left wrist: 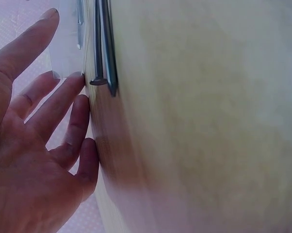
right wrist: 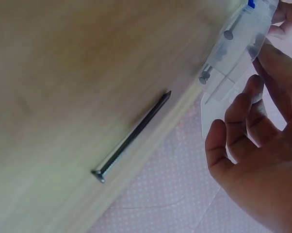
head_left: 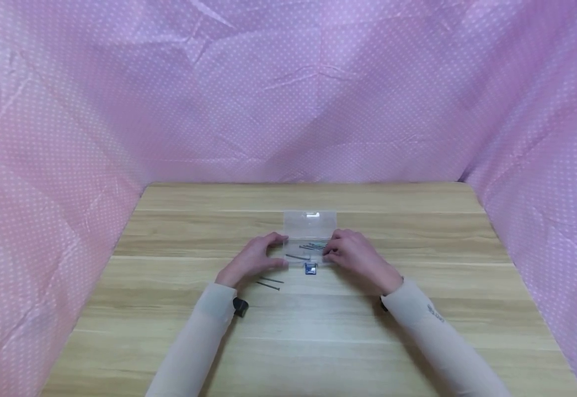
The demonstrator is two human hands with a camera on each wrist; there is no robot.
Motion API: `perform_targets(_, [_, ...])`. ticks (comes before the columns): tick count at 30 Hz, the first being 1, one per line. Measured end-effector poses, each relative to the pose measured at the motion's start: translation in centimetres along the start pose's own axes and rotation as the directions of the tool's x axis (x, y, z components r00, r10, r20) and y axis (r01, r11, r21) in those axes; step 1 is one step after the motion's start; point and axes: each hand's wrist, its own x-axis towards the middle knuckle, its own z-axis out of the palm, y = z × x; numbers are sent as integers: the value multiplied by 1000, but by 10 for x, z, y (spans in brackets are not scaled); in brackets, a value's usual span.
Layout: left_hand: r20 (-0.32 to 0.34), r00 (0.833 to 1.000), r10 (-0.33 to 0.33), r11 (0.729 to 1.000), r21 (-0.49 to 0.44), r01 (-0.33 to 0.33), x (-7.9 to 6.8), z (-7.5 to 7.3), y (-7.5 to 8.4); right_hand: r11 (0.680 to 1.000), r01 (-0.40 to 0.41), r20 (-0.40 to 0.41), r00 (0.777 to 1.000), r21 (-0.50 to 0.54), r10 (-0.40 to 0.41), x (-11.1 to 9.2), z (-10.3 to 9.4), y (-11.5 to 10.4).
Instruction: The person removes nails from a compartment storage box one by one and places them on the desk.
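Observation:
A clear plastic box [head_left: 295,251] stands with its lid [head_left: 295,223] folded back and several nails [head_left: 313,246] lying inside. My left hand [head_left: 255,255] brackets the box's left end, thumb by the front wall and fingers at the far side. At the right end my right hand [head_left: 360,256] has bent fingers, fingertips right at the box and the nail ends. I cannot tell whether it grips a nail or the box wall. A blue latch [head_left: 310,269] sits at the box's front. Two loose nails [head_left: 270,283] lie in front of my left hand.
The right wrist view has another look at a loose nail [right wrist: 131,138] on the wood. The wooden table [head_left: 313,353] reaches back to a pink dotted cloth [head_left: 288,99]. Dark wrist straps [head_left: 240,307] show below the sleeves.

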Motion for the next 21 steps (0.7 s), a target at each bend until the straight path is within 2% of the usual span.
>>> perform_targets(11, [7, 1000, 8, 1000, -11, -8, -1, 0, 1, 997, 74, 54, 996, -35, -72, 9, -1, 4])
perform_targets(21, [6, 1000, 20, 1000, 2, -20, 0, 0, -1, 972, 186, 100, 980, -142, -173, 14, -4, 7])
